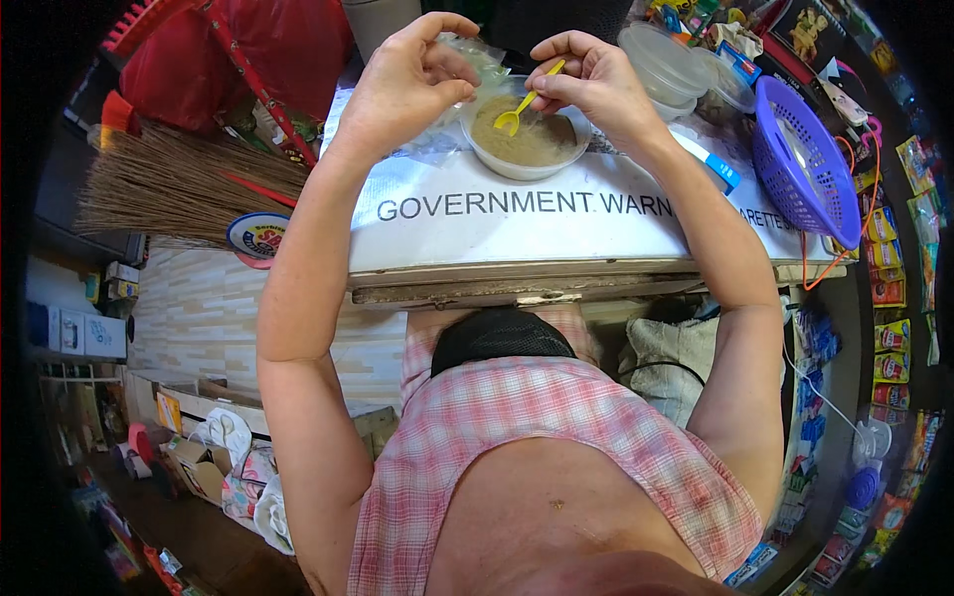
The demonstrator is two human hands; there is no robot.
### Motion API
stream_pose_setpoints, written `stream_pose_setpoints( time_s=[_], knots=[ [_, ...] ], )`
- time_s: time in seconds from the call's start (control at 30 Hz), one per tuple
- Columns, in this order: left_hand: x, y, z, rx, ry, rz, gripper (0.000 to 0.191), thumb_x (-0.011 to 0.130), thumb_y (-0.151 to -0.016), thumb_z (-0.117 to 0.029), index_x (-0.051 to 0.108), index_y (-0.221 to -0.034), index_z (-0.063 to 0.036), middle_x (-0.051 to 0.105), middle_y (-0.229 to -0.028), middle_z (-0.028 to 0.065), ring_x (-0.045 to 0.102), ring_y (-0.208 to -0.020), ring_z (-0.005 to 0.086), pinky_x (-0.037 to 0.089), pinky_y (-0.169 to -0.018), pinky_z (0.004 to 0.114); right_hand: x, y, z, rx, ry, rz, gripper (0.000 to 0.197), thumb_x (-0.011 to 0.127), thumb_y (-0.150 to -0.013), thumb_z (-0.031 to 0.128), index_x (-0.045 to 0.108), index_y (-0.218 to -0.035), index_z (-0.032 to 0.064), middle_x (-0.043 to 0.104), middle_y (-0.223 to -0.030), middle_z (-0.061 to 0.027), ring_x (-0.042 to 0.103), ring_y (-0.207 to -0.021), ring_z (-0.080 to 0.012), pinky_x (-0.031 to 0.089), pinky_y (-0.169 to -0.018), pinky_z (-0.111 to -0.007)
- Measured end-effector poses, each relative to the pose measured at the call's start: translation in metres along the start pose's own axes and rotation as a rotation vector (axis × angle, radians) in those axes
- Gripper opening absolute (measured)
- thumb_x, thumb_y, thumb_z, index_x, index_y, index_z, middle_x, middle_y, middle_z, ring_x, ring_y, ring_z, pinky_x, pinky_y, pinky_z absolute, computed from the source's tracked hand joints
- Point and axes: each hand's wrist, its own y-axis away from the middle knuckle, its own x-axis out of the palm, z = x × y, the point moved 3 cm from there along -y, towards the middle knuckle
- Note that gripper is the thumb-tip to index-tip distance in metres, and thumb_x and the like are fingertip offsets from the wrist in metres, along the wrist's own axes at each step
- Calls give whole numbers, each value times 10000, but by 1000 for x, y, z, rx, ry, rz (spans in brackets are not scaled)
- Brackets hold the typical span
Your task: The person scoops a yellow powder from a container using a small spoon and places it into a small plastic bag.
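Note:
A round, clear plastic tub (525, 173) sits on the table and holds a brownish powder (551, 140). Above it, my right hand (596, 80) pinches the handle of a small yellow plastic spoon (519, 109), whose bowl is over the powder. My left hand (417, 82) is raised at the tub's left side with its fingers curled. Clear plastic bags (481, 56) lie just beyond those fingers; whether the thumb and fingers grip a thin edge of plastic cannot be made out.
The table (484, 238) has a white printed cover. To the right stand stacked clear tubs (663, 63), a blue-and-white box (719, 173) and a purple plastic basket (805, 164) by an orange cord. A stick broom (186, 182) juts in at the left. Hanging sachets (891, 335) line the right.

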Motion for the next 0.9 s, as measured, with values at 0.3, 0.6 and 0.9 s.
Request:
stream_pose_setpoints(
  time_s=[0.3,0.6,0.9],
  knots=[
    [1,1,-4,-14,90,19,551,692,-783,50,476,-1288,0,686,-855,90,643,-816,107,527,-771,241,-11,-1,-1,53,-101,-56,328,653,-831,6,519,-1121,-70,688,-896,-166,698,-744,-180,594,-667,-273],
    [-2,0,0,17,67,-22,488,677,-789,66,520,-1246,2,684,-828,70,625,-784,93,522,-739,233,-8,-1,-3,9,-36,-33,329,659,-833,14,519,-1119,-65,687,-894,-155,695,-739,-173,590,-664,-267],
    [1,2,-4,7,99,-8,483,683,-773,70,527,-1227,11,684,-791,67,632,-738,90,531,-706,233,-2,1,2,33,-40,0,282,637,-847,-3,524,-1099,-61,688,-890,-160,694,-735,-168,587,-658,-265]
  ],
)
